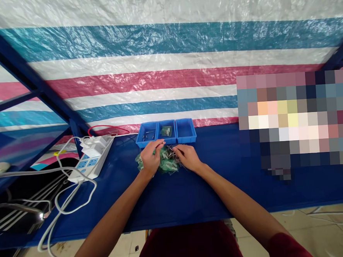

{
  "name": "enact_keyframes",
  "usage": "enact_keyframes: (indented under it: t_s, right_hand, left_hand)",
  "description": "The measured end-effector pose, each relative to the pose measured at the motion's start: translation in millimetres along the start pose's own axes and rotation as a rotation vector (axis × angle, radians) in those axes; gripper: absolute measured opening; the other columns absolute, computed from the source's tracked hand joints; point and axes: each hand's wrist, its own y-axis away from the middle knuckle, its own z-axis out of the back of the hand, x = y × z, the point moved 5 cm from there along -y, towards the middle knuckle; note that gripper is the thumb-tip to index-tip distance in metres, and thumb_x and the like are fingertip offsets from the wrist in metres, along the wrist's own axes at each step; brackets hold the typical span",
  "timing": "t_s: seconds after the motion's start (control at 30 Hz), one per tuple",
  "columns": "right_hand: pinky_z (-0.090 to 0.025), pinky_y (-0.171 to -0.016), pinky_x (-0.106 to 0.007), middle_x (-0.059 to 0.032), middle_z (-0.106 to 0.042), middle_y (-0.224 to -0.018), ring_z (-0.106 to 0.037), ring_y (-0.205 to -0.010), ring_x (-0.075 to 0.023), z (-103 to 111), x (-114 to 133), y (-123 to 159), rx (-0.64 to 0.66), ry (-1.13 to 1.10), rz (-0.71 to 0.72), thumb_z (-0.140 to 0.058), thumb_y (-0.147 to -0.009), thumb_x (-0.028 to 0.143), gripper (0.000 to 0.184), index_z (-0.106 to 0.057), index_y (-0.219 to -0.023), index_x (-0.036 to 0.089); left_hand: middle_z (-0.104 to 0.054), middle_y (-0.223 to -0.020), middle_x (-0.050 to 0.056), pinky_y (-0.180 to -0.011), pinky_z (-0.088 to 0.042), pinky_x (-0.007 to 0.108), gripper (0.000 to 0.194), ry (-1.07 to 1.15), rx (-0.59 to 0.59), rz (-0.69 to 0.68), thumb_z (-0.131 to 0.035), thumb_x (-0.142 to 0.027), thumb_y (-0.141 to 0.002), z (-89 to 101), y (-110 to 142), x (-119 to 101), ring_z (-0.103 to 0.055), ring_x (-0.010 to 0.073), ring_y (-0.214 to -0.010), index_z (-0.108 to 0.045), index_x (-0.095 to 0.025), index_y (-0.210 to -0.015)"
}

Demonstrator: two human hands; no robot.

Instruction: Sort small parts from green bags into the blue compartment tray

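My left hand (150, 157) is closed in a pinch above the left side of a pile, just in front of the blue bins. What its fingertips hold is too small to name. My right hand (188, 157) reaches into the pile's right side, with thumb and fingers drawn together at some thin metal pieces (170, 151); whether it grips one is unclear. Green plastic bags (168, 166) with small parts inside make up most of the pile. Behind my hands stand the left blue bin (141, 140) with a few thin metal pieces and the middle blue bin (162, 142) with a green bag.
A third blue bin (186, 139) is at the right of the row. On the table's left lies a white power strip (96, 166) with plugs and looping white cables (58, 205). A blue frame post (54, 108) rises there. Blurred blocks hide the right side.
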Motion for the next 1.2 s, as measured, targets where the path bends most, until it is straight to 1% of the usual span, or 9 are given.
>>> enact_keyframes:
  t_s: [0.13,0.33,0.53,0.7,0.8,0.9,0.97,1.07,1.2]
  right_hand:
    - [-0.041,-0.07,-0.024,-0.0035,-0.068,-0.077,-0.06,-0.07,-0.015,-0.4,-0.6,0.0,0.002,0.009,-0.005,-0.039,-0.097,0.036,0.035,-0.066,-0.085,0.019]
    - [-0.041,-0.069,-0.024,-0.003,-0.068,-0.076,-0.06,-0.069,-0.0147,-1.0,-0.2,0.1,0.005,0.007,0.0,-0.039,-0.097,0.035,0.034,-0.066,-0.083,0.019]
    - [-0.041,-0.069,-0.024,-0.0037,-0.068,-0.076,-0.06,-0.069,-0.015,-2.3,-0.5,0.0,0.02,0.012,0.002,-0.037,-0.097,0.036,0.037,-0.066,-0.081,0.019]
    - [-0.041,-0.068,-0.024,-0.0033,-0.068,-0.076,-0.059,-0.069,-0.0145,-2.6,-0.9,0.2,0.016,0.011,0.01,-0.038,-0.097,0.036,0.037,-0.066,-0.082,0.019]
    - [-0.04,-0.068,-0.024,-0.0028,-0.067,-0.075,-0.059,-0.068,-0.0143,-2.7,-1.1,0.2,0.014,0.017,0.014,-0.038,-0.097,0.036,0.036,-0.065,-0.081,0.019]
    - [-0.04,-0.068,-0.024,-0.0028,-0.067,-0.075,-0.059,-0.068,-0.0144,-2.4,-1.6,0.0,0.008,0.015,0.018,-0.038,-0.097,0.035,0.035,-0.065,-0.081,0.019]
    - [-0.04,-0.068,-0.024,-0.003,-0.067,-0.075,-0.059,-0.069,-0.0148,-2.1,-1.6,-0.3,0.008,0.009,0.019,-0.038,-0.097,0.035,0.035,-0.065,-0.081,0.019]
    - [-0.04,-0.068,-0.024,-0.003,-0.066,-0.074,-0.059,-0.068,-0.0148,-1.3,-0.5,-0.6,0.013,0.003,0.021,-0.039,-0.097,0.034,0.034,-0.065,-0.081,0.019]
    - [-0.039,-0.067,-0.023,-0.0026,-0.066,-0.072,-0.059,-0.066,-0.0144,-0.2,1.3,-0.6,0.02,0.0,0.021,-0.039,-0.097,0.034,0.034,-0.064,-0.08,0.019]
  left_hand:
    - [-0.073,-0.084,0.004,-0.077,-0.055,0.029,0.019,0.0,0.015,0.015,-0.051,-0.028,-0.093,-1.8,1.6,2.3,-0.068,0.016,-0.08,-0.067,-0.018,-0.095]
    - [-0.073,-0.087,0.004,-0.079,-0.055,0.03,0.021,0.01,0.008,-0.001,-0.051,-0.026,-0.093,-1.5,1.7,0.7,-0.068,0.0155,-0.08,-0.066,-0.018,-0.106]
    - [-0.073,-0.084,0.004,-0.075,-0.055,0.03,0.023,-0.007,0.044,-0.02,-0.049,-0.028,-0.094,-2.4,0.5,-2.8,-0.068,0.0161,-0.079,-0.069,-0.019,-0.101]
    - [-0.073,-0.087,0.005,-0.078,-0.055,0.029,0.024,0.006,0.045,0.026,-0.049,-0.029,-0.094,-4.5,3.3,2.5,-0.068,0.0158,-0.081,-0.067,-0.018,-0.105]
    - [-0.072,-0.089,0.005,-0.079,-0.055,0.029,0.023,0.002,0.041,0.059,-0.048,-0.031,-0.094,-4.9,3.5,4.9,-0.068,0.0163,-0.082,-0.067,-0.018,-0.099]
    - [-0.072,-0.092,0.006,-0.082,-0.054,0.031,0.024,0.001,0.087,0.036,-0.047,-0.03,-0.095,-6.4,1.3,2.2,-0.068,0.0173,-0.086,-0.068,-0.018,-0.097]
    - [-0.071,-0.096,0.007,-0.082,-0.054,0.031,0.024,0.016,0.118,0.025,-0.049,-0.03,-0.094,-7.2,-0.4,0.1,-0.067,0.0175,-0.088,-0.067,-0.018,-0.103]
    - [-0.069,-0.1,0.008,-0.078,-0.054,0.03,0.027,0.048,0.152,0.036,-0.056,-0.033,-0.09,-8.7,-1.2,-0.5,-0.066,0.0157,-0.08,-0.063,-0.018,-0.111]
    - [-0.068,-0.103,0.007,-0.077,-0.055,0.03,0.032,0.049,0.148,0.055,-0.061,-0.037,-0.086,-9.2,-0.3,1.9,-0.065,0.0137,-0.071,-0.062,-0.019,-0.112]
